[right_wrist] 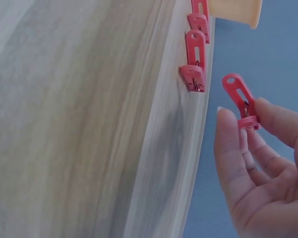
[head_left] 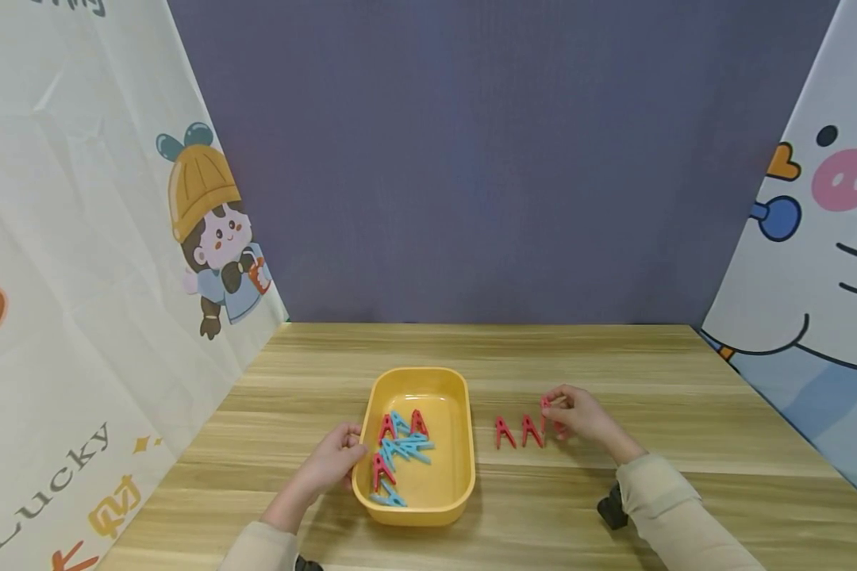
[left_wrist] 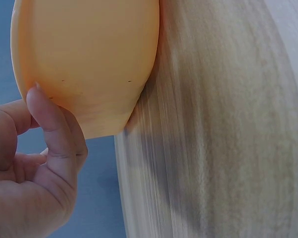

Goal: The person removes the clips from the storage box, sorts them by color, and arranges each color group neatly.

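At the left side of a yellow plastic tub (head_left: 448, 472), my left hand (head_left: 336, 458) grips the rim between thumb and fingers. The left wrist view shows the fingertips against the tub wall (left_wrist: 94, 54). Inside lie several blue clothespins (head_left: 414, 448) and red clothespins (head_left: 381, 471), heaped toward the left. My right hand (head_left: 578, 414) is to the right of the tub and pinches a red clothespin (right_wrist: 242, 99) by one end. Beside it, two red clothespins (head_left: 505, 433) (head_left: 532, 431) stand in a row on the table, legs spread.
The wooden table (head_left: 614, 357) ends at a dark blue-grey panel (head_left: 500, 174) at the back. Printed sheets with cartoon figures hang at the left (head_left: 78, 238) and right (head_left: 814, 270). A black wrist device (head_left: 612, 507) sits under the right forearm.
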`<action>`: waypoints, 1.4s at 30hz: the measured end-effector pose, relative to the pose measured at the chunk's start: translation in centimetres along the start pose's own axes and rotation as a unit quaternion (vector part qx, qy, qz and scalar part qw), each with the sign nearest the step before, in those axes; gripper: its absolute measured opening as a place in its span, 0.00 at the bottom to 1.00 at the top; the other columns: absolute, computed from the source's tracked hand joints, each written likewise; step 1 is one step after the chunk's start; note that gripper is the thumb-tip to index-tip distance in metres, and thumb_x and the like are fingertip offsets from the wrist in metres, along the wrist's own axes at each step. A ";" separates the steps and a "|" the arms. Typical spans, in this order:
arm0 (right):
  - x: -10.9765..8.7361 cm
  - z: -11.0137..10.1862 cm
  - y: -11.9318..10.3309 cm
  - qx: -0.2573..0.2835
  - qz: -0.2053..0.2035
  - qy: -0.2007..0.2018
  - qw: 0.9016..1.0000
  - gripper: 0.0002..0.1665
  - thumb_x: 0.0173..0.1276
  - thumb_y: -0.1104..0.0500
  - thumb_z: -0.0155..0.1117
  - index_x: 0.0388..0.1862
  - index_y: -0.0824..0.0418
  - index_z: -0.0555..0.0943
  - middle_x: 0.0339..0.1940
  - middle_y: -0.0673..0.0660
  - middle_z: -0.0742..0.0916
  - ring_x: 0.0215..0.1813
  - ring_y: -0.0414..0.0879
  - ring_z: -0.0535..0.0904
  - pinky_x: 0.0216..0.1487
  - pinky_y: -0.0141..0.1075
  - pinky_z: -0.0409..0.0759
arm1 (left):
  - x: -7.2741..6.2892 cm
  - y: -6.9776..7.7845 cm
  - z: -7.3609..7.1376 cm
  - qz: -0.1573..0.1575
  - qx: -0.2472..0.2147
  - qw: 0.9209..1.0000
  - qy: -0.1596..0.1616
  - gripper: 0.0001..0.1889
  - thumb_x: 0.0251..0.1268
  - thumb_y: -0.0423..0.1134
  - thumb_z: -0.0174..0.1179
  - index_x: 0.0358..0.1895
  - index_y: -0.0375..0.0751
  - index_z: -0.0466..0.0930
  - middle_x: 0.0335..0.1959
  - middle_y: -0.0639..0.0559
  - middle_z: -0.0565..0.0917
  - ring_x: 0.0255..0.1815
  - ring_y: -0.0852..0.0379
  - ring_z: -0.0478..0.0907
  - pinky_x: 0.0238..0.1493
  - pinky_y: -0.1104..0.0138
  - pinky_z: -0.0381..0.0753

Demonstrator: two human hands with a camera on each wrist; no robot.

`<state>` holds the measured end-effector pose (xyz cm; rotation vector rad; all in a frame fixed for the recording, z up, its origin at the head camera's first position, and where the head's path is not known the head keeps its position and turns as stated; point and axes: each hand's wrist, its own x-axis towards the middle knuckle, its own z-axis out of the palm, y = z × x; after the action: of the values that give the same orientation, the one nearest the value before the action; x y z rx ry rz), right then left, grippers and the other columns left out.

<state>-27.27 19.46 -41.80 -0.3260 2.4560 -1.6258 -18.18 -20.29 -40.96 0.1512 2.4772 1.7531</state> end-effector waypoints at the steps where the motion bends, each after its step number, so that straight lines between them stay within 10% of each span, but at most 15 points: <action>1: 0.0 0.0 0.0 -0.001 0.000 -0.003 1.000 0.18 0.66 0.66 0.56 0.51 0.75 0.69 0.32 0.62 0.79 0.22 0.49 0.77 0.26 0.44 0.81 | 0.0 0.0 0.0 0.000 0.001 1.000 -0.001 0.17 0.62 0.29 0.48 0.52 0.23 0.62 0.31 0.44 0.71 0.17 0.58 0.72 0.14 0.70 0.73; 42: -0.1 0.3 1.3 -0.122 0.089 0.017 0.988 0.06 0.64 0.65 0.59 0.37 0.68 0.75 0.18 0.56 0.75 0.15 0.44 0.74 0.15 0.33 0.75 | 0.0 -0.1 0.0 -0.001 0.007 1.000 0.001 0.17 0.63 0.29 0.48 0.52 0.23 0.62 0.31 0.44 0.71 0.17 0.57 0.73 0.15 0.66 0.75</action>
<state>-27.22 19.72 -43.09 -0.1071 2.6296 -1.2738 -18.17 -20.27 -41.04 0.1492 2.4919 1.7355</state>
